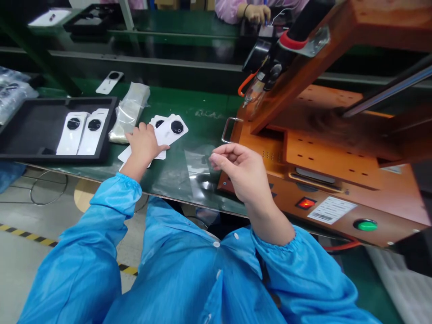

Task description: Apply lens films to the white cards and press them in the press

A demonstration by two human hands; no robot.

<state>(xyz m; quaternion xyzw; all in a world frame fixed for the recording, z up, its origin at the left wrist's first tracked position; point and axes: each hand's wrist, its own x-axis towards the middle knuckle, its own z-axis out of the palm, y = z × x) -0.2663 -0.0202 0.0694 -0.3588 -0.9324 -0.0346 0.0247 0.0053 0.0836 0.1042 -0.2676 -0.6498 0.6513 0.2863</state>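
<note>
My left hand (144,146) lies over a loose pile of white phone back covers, thumb on one side and fingers on the other of the top white phone back cover (170,132). That cover has a round black camera area. Others stick out beneath it, partly hidden by my hand. My right hand (241,168) is raised over the front of the bench, thumb and forefinger pinched together at the edge of a clear plastic film (199,173). The film is see-through, and its exact outline is hard to make out.
At left, a black tray (33,121) holds two white covers, beside a plastic-wrapped bundle (131,110). A single cover (110,83) lies behind. An orange press machine (324,180) with a metal handle (229,128) stands at right. Across the bench, another person's hand (257,14) works.
</note>
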